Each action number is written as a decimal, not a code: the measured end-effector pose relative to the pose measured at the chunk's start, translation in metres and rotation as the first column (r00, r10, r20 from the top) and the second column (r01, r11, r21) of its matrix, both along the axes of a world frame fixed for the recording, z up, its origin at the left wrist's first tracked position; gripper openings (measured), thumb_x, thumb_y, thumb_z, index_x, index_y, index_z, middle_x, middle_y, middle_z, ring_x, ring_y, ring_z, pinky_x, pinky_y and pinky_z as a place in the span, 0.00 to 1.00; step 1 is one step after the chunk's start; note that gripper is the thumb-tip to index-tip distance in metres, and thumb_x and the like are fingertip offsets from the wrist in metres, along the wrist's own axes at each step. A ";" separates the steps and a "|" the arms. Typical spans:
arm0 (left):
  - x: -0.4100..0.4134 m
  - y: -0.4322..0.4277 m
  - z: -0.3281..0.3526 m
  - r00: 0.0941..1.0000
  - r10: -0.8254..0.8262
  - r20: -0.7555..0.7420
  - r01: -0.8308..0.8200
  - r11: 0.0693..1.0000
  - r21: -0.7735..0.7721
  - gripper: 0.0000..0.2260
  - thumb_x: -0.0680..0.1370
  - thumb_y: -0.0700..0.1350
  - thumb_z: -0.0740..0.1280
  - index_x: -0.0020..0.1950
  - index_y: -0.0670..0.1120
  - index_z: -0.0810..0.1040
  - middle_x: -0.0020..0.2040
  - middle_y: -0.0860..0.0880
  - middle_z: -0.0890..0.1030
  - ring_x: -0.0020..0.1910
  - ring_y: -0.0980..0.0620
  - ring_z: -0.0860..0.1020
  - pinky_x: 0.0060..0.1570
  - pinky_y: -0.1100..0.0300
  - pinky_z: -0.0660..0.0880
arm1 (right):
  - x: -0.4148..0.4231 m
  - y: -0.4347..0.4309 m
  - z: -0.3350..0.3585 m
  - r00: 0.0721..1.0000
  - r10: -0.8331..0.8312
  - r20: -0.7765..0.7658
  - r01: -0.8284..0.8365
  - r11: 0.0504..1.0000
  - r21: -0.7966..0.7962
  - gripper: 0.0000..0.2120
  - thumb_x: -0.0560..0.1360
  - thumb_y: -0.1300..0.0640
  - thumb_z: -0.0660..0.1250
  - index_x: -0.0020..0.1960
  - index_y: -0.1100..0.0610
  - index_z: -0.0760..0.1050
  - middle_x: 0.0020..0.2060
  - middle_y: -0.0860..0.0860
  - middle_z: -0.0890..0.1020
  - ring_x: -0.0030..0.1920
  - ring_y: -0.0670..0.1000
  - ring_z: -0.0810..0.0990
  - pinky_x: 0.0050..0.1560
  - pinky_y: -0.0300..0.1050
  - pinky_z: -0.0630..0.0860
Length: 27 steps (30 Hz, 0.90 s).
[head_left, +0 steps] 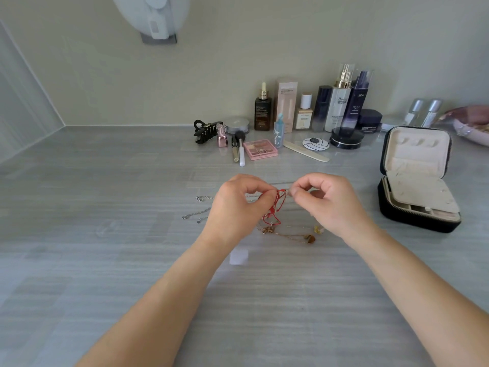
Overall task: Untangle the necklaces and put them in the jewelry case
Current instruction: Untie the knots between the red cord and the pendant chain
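Left hand (pixel 238 207), right hand (pixel 329 205) both pinch red cord tangle (pixel 277 207) above bench (pixel 105 260). Risk: pulling 2 ends apart tightens knot, strains gold chain (pixel 289 235) below.

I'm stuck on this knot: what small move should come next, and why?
Probably ease the left hand and right hand gently apart: both pinch the red cord, whose loops hang tangled over the gold chain on the table.
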State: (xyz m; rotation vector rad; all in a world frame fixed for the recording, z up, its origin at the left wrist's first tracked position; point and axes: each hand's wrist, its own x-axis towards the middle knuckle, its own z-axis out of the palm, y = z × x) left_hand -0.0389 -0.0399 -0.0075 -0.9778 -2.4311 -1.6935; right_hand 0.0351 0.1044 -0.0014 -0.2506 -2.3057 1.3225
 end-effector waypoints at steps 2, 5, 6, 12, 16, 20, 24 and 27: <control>-0.002 -0.001 0.001 0.999 0.008 0.048 -0.009 1.000 0.027 0.09 0.73 0.42 0.70 0.36 0.56 0.79 0.43 0.57 0.79 0.46 0.59 0.76 0.45 0.66 0.71 | 0.000 0.002 0.001 1.000 -0.027 0.000 0.027 1.000 -0.017 0.11 0.72 0.61 0.67 0.33 0.49 0.76 0.25 0.36 0.76 0.24 0.43 0.68 0.25 0.31 0.64; -0.003 -0.002 0.003 0.997 0.020 0.078 -0.024 0.999 0.039 0.10 0.73 0.42 0.70 0.35 0.56 0.79 0.41 0.56 0.81 0.47 0.53 0.78 0.48 0.62 0.74 | 0.000 0.005 0.000 0.998 -0.060 0.010 0.060 0.997 -0.047 0.10 0.72 0.61 0.66 0.34 0.51 0.77 0.23 0.38 0.75 0.22 0.42 0.68 0.25 0.31 0.64; -0.004 -0.003 0.004 0.996 0.020 0.090 -0.024 0.999 0.041 0.10 0.73 0.42 0.70 0.35 0.56 0.79 0.40 0.57 0.80 0.47 0.53 0.78 0.48 0.63 0.74 | 0.000 0.005 0.000 0.998 -0.062 0.016 0.062 0.997 -0.054 0.09 0.72 0.61 0.66 0.34 0.52 0.77 0.22 0.38 0.75 0.22 0.42 0.67 0.25 0.31 0.64; -0.001 -0.003 0.006 0.989 -0.025 0.145 0.016 0.998 0.067 0.09 0.73 0.40 0.70 0.35 0.52 0.80 0.33 0.59 0.79 0.35 0.64 0.74 0.36 0.76 0.68 | 0.000 0.000 -0.001 0.999 0.025 0.034 -0.023 0.999 -0.045 0.08 0.73 0.60 0.66 0.42 0.48 0.77 0.34 0.45 0.78 0.23 0.45 0.71 0.26 0.36 0.69; 0.000 -0.001 0.008 0.976 -0.029 0.215 0.004 0.994 0.112 0.08 0.74 0.40 0.68 0.36 0.49 0.79 0.30 0.57 0.77 0.27 0.65 0.72 0.27 0.76 0.65 | -0.001 0.001 -0.004 0.998 0.037 0.042 -0.036 0.999 -0.032 0.06 0.72 0.59 0.69 0.43 0.48 0.78 0.35 0.44 0.79 0.29 0.49 0.71 0.32 0.38 0.69; 0.000 0.000 0.008 0.935 -0.046 0.351 -0.009 0.988 0.155 0.09 0.76 0.40 0.66 0.37 0.48 0.78 0.30 0.56 0.79 0.28 0.65 0.75 0.29 0.75 0.68 | -0.003 0.001 -0.007 0.994 0.072 0.083 -0.073 0.997 0.005 0.08 0.68 0.57 0.73 0.41 0.47 0.76 0.30 0.46 0.77 0.29 0.44 0.70 0.34 0.37 0.69; -0.001 0.002 0.004 0.877 -0.097 0.470 0.015 0.984 0.175 0.09 0.77 0.41 0.64 0.38 0.46 0.78 0.29 0.54 0.78 0.32 0.56 0.75 0.40 0.65 0.74 | -0.002 0.001 -0.005 0.996 0.075 0.054 -0.074 0.997 -0.022 0.06 0.71 0.60 0.70 0.39 0.50 0.76 0.29 0.51 0.78 0.31 0.46 0.71 0.33 0.34 0.67; -0.001 0.003 0.004 0.829 -0.148 0.539 0.028 0.974 0.224 0.09 0.78 0.39 0.63 0.38 0.45 0.76 0.27 0.54 0.74 0.27 0.56 0.74 0.35 0.65 0.73 | -0.001 0.001 -0.003 0.997 0.070 0.026 -0.068 0.996 -0.056 0.06 0.72 0.62 0.69 0.38 0.53 0.78 0.34 0.61 0.81 0.34 0.51 0.73 0.37 0.40 0.69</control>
